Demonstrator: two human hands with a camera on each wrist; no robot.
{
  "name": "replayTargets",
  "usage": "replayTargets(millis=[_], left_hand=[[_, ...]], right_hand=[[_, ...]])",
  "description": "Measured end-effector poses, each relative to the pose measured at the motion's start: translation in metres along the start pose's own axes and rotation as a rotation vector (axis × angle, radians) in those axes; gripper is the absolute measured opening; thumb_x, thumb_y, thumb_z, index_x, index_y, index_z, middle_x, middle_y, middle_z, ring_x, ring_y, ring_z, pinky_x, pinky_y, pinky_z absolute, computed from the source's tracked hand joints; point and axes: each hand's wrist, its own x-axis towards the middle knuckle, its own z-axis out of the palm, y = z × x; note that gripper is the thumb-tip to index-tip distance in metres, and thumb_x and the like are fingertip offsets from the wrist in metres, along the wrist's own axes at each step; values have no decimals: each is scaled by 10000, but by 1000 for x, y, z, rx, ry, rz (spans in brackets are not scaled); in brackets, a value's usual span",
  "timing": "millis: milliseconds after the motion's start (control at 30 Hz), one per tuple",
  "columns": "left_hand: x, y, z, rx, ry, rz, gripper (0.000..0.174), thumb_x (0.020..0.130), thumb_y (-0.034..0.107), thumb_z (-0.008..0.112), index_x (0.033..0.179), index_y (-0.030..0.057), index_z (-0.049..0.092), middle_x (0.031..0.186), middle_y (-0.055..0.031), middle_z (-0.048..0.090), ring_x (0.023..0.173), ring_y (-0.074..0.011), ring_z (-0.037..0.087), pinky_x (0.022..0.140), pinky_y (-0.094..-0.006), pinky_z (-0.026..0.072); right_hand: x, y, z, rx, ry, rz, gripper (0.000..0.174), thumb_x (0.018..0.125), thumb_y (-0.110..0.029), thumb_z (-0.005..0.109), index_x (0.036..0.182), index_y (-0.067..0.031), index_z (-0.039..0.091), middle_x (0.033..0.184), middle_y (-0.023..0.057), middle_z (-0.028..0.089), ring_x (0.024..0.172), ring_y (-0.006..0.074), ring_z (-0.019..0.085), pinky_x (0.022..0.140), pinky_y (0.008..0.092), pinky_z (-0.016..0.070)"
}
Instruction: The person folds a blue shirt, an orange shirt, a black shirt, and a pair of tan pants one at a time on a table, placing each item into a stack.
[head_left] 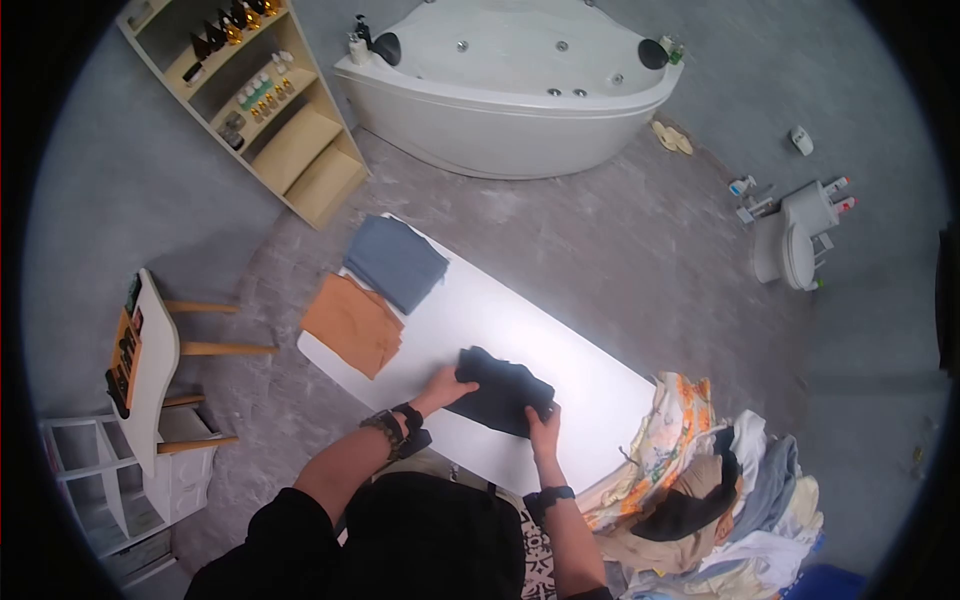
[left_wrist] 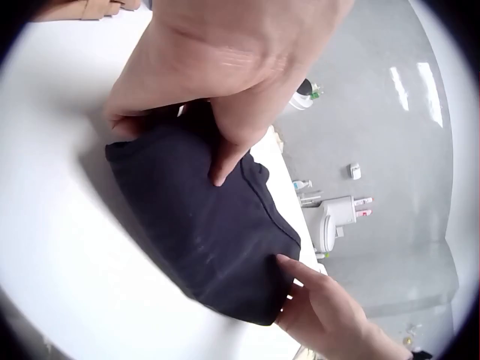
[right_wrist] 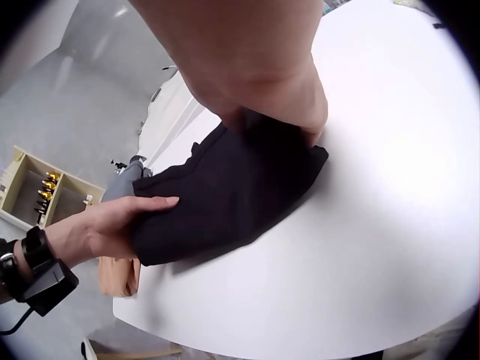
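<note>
A black folded garment [head_left: 502, 392] is held between both hands over the white table [head_left: 560, 350]. My left hand [head_left: 446, 390] grips its left end, with the thumb on top and the fingers tucked beneath. At the opposite end my right hand [head_left: 544, 430] pinches the cloth, thumb over the upper face. In the left wrist view the black garment [left_wrist: 202, 225] shows a seam along one long side. From the right wrist view, the left hand's thumb lies flat on the cloth [right_wrist: 217, 195], while the right hand's fingers are partly hidden behind it.
Folded orange cloth [head_left: 353, 325] and folded blue-grey cloth [head_left: 395, 262] lie at the table's far left end. A heap of loose clothes [head_left: 700, 500] is piled at the right end. Beyond stand a bathtub [head_left: 510, 130], a wooden shelf [head_left: 300, 150] and a toilet [head_left: 785, 250].
</note>
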Motion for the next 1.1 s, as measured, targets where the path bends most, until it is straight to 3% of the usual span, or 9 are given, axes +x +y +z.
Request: replayTargets(millis=[100, 200, 300, 400, 500, 633, 833, 967, 1100], left_hand=[[28, -27, 0, -335, 141, 225, 559, 803, 284, 742, 1228, -22, 546, 1145, -237, 624, 1068, -362, 605, 896, -394, 477], [43, -2, -29, -20, 379, 207, 598, 817, 263, 737, 1257, -52, 483, 1174, -260, 592, 1096, -380, 581, 920, -408, 465], [49, 47, -56, 160, 785, 421, 290, 821, 80, 641, 1085, 12, 541, 1059, -196, 554, 1050, -380, 524, 929, -421, 421], [18, 83, -54, 367, 613, 637, 302, 798, 26, 604, 1092, 37, 535, 1026, -174, 520, 1020, -381, 495, 907, -428, 407], [2, 46, -11, 774, 254, 575, 508, 829, 228, 628, 1307, 127, 493, 1392, -252, 344, 1297, -462, 319, 1013, -587, 324], [31, 16, 3, 918, 175, 477, 645, 841, 412, 629, 1407, 190, 415, 1505, -324, 126, 1360, -583, 115, 991, -752, 215], [84, 31, -27, 950, 108, 356, 667, 844, 390, 631, 1444, 249, 375, 1553, -243, 88, 1411, -507, 73, 1047, -708, 189], [82, 58, -38, 862, 51, 186, 656, 846, 304, 605, 1439, 167, 358, 1538, -253, 129, 1410, -489, 107, 1083, -661, 178], [48, 65, -20, 708, 229, 527, 538, 813, 129, 614, 1323, 101, 445, 1388, -260, 347, 1318, -444, 295, 1061, -558, 290]], right_hand=[[-1, -8, -6, 107, -78, 23, 502, 853, -158, 670, 1267, -7, 428, 1110, 137, 562, 964, 210, 550, 862, 338, 468], [-15, -12, -18, 64, -61, 22, 448, 866, -122, 626, 1265, -22, 448, 1139, 127, 534, 975, 205, 528, 871, 333, 457], [-31, 11, -34, 2, -146, -20, 432, 883, -151, 603, 1279, -40, 468, 1144, 94, 535, 934, 188, 548, 727, 297, 486], [-57, 26, -46, 39, -130, 42, 338, 890, -143, 593, 1209, -45, 540, 1127, 67, 552, 923, 178, 569, 710, 288, 492], [-82, 40, -56, 54, -112, 109, 329, 893, -148, 590, 1203, -46, 548, 1138, 68, 575, 922, 182, 587, 702, 285, 501], [-104, 60, -82, 12, -48, 92, 320, 888, -152, 603, 1182, -34, 557, 1131, 75, 599, 959, 187, 603, 730, 303, 534], [-150, 44, -152, 13, 330, 43, 319, 883, -118, 608, 1170, 11, 556, 1120, 96, 591, 963, 182, 599, 727, 294, 532], [-180, 16, -207, -138, 885, -79, 362, 862, -88, 627, 1195, -3, 515, 1054, 106, 544, 897, 178, 541, 807, 288, 457], [-174, 2, -263, -500, 1359, -117, 407, 845, -53, 622, 1226, 23, 499, 1094, 153, 548, 898, 226, 565, 774, 317, 464]])
